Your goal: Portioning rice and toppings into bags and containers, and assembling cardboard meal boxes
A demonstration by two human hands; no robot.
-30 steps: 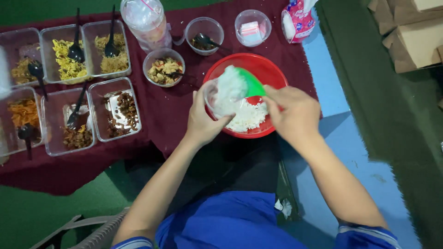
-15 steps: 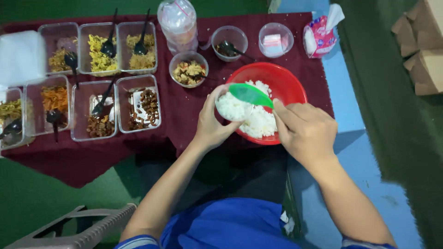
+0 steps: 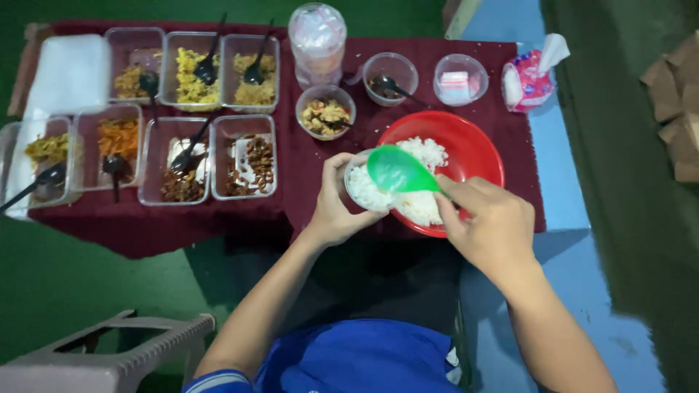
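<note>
Two hands: both closed on something, meeting over the near-left rim of the red bowl (image 3: 477,149).
Right hand (image 3: 489,225): wrapped shut around the handle of a green scoop (image 3: 397,171); handle itself hidden in the fist.
Scoop: blade just left of the fist, long axis running left to right, lying flat on top of the cup's rice.
Left hand (image 3: 336,207): curled snugly round a small clear cup (image 3: 360,191), thumb on the near side, fingers under and behind.
Cup: packed with white rice (image 3: 422,207), pressed against the bowl's left rim (touching or just overlapping, hard to tell).
Key relation: cup directly under the scoop, left of the right hand and in the grip of the left; both hands about equally close.
Red bowl: part full of rice, far half bare.
Beyond, on the dark red cloth (image 3: 298,211): round tubs (image 3: 325,110) holding side dishes.
Far left: rectangular trays (image 3: 244,156) of yellow, orange and brown food, black spoons (image 3: 191,149) standing in several.
Far edge: stack of clear cups (image 3: 317,40), pink tissue pack (image 3: 530,80).
</note>
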